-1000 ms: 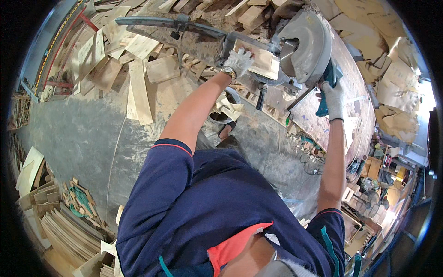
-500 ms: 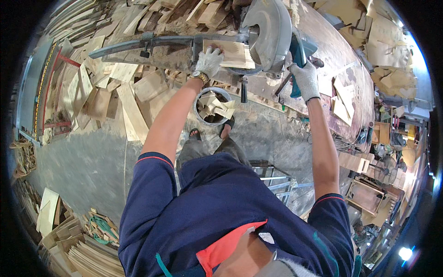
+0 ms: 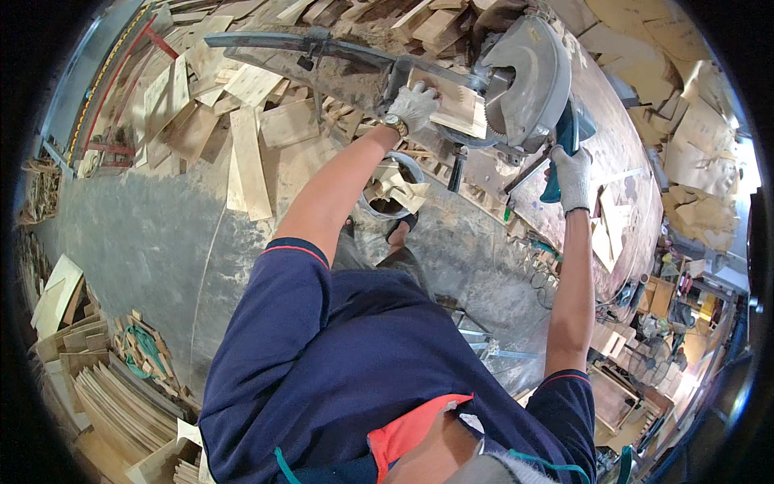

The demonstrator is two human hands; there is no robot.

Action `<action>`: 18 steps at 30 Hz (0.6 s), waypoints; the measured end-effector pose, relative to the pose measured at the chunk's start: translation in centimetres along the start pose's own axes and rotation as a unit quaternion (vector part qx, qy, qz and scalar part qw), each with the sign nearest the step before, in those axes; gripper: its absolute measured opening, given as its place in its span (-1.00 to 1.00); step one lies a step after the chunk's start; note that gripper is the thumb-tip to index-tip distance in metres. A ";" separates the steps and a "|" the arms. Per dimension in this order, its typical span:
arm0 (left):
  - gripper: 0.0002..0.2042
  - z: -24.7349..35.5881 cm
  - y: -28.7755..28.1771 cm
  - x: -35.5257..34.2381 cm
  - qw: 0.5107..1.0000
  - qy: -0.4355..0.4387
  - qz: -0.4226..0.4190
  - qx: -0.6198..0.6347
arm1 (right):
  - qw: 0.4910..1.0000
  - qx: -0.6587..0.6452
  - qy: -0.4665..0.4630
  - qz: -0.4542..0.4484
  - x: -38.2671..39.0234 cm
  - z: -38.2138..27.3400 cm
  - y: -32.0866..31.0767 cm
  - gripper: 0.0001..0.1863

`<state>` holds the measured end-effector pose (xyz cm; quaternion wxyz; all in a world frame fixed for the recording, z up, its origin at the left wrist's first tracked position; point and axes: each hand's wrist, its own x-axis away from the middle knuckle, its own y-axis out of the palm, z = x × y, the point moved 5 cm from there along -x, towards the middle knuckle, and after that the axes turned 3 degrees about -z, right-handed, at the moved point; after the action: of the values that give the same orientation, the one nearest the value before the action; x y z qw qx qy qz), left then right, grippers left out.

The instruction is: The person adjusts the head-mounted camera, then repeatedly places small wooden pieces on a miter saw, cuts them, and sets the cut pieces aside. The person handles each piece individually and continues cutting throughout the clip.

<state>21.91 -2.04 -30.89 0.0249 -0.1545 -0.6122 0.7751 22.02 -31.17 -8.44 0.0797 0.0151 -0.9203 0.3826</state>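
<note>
My left hand [image 3: 414,107], in a white glove and with a watch at the wrist, lies on the left end of a pale wooden board [image 3: 459,105], its fingers spread. The board rests on the bed of a miter saw [image 3: 528,81], close to the toothed blade [image 3: 497,101] under the grey guard. Gloved too, my right hand [image 3: 572,173] is closed around the saw's teal handle [image 3: 568,133]. Its fingers are partly hidden behind the grip.
A bucket [image 3: 413,167] of wood offcuts stands by my feet, below the saw. Loose boards [image 3: 248,161] lie to the left. Stacked boards [image 3: 121,411] are at the lower left, and wood pieces [image 3: 606,230] rest on the bench to the right.
The whole view has shifted, so saw, board and both hands appear farther right. My left hand stays on the board and my right on the handle.
</note>
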 end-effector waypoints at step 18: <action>-0.58 -0.2 -1.2 -0.1 0.998 0.003 -0.057 0.021 | 1.000 0.005 -0.017 0.023 -0.4 6.2 4.1 -0.71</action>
<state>21.86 -1.58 -29.76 0.0737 -0.1209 -0.6035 0.7847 21.17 -32.67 -15.63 0.0554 0.0004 -0.9197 0.3888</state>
